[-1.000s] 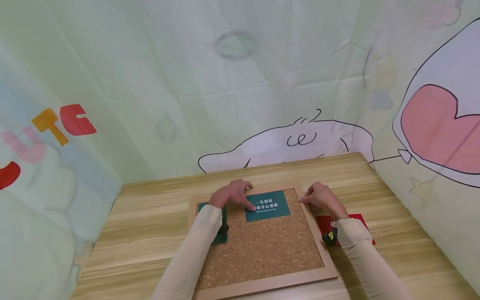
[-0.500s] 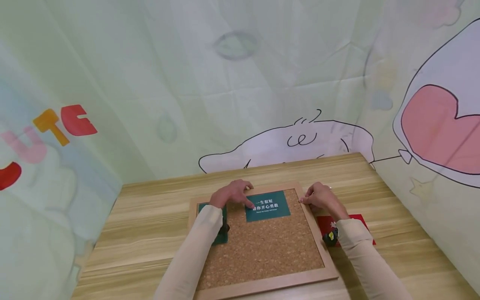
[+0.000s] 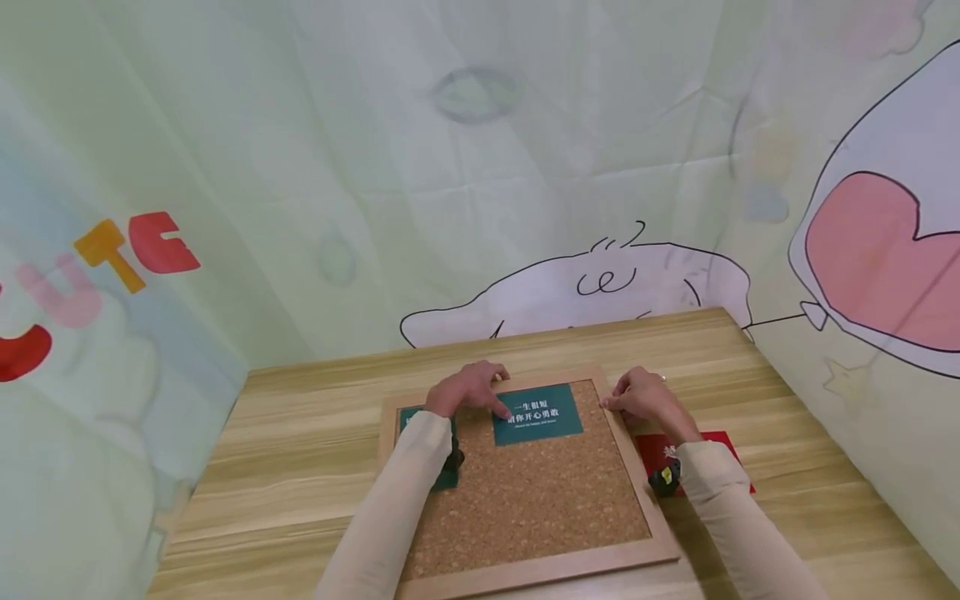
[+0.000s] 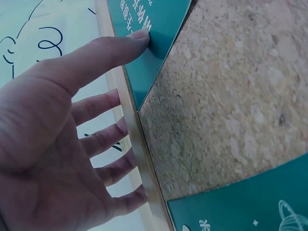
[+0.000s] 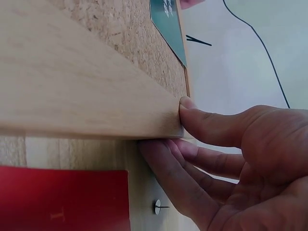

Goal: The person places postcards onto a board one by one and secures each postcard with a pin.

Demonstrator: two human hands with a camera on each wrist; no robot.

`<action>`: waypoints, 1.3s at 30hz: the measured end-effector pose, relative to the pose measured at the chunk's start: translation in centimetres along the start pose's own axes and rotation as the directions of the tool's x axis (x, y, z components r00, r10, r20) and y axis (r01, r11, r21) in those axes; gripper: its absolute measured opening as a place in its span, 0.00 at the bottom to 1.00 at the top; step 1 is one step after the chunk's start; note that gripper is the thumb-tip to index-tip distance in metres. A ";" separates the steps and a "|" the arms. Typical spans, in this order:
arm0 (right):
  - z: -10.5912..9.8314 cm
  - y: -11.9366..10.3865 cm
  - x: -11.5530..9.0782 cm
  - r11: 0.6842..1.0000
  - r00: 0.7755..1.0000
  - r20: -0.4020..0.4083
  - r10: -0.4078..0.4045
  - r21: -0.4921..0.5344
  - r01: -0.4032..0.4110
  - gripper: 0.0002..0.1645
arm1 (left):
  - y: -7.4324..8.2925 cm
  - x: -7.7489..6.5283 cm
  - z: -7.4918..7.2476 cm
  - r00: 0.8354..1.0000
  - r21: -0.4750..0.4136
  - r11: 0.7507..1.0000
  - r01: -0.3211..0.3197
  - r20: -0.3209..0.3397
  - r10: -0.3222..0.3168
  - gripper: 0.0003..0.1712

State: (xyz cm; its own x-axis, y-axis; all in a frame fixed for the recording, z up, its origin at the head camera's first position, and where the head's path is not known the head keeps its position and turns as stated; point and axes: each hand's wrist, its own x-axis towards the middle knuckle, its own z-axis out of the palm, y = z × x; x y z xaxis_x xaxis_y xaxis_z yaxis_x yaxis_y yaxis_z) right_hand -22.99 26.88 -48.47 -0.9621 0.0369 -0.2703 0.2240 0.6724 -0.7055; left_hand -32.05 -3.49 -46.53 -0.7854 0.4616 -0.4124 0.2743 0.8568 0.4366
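Wood-grain table [image 3: 300, 467], printed curtain [image 3: 375, 167] behind; left fingers [image 4: 100, 105] loose, thumb [image 4: 108, 52] on card [image 3: 542, 430]; right fingers [image 5: 175, 182] pinching frame [image 5: 96, 94].

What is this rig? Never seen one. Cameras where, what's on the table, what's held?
No machine: a person's bare left hand and right hand at work. One camera, on the head, gives the wide view; one on each wrist gives the close-ups. On the table lies a corkboard bearing a green card and a second green card; a red card and a thumbtack lie beside it. The right hand pinches the corkboard's corner. The left hand's thumb rests on the first card, fingers at the far edge.
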 end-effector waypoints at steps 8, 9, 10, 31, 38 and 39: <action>-0.6 0.6 -0.2 0.999 0.999 0.013 -0.031 0.042 0.031 0.15 | 0.4 0.3 0.2 1.000 0.035 0.999 -0.011 0.001 0.011 0.37; -0.8 0.7 -0.3 0.998 0.999 0.020 -0.032 0.049 0.031 0.16 | 0.4 0.3 0.3 1.000 0.042 0.999 -0.013 0.001 0.013 0.37; -1.0 0.7 -0.3 0.998 0.999 0.025 -0.025 0.060 0.023 0.16 | 0.5 0.3 0.3 1.000 0.047 0.999 -0.014 0.000 0.014 0.37; -5.5 3.7 -0.8 0.904 0.955 0.088 -0.283 -0.309 0.296 0.12 | 0.1 -0.4 0.1 1.000 0.032 0.999 0.005 -0.003 -0.005 0.37; -4.3 3.6 -1.4 0.883 0.943 0.108 -0.316 -0.330 0.333 0.09 | 0.1 -0.1 0.2 1.000 0.035 0.999 0.000 -0.004 0.000 0.37; -4.2 3.6 -1.5 0.876 0.939 0.110 -0.325 -0.340 0.343 0.07 | 0.1 -0.1 0.2 1.000 0.034 0.999 0.002 -0.005 -0.002 0.37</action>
State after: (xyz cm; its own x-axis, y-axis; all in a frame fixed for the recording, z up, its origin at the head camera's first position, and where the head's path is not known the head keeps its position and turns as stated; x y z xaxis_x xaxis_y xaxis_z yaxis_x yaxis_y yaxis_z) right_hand -21.44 32.30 -47.87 -0.9592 -0.2656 -0.0968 -0.1868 0.8525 -0.4881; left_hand -31.82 -3.37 -46.63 -0.7885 0.4591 -0.4093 0.2914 0.8649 0.4086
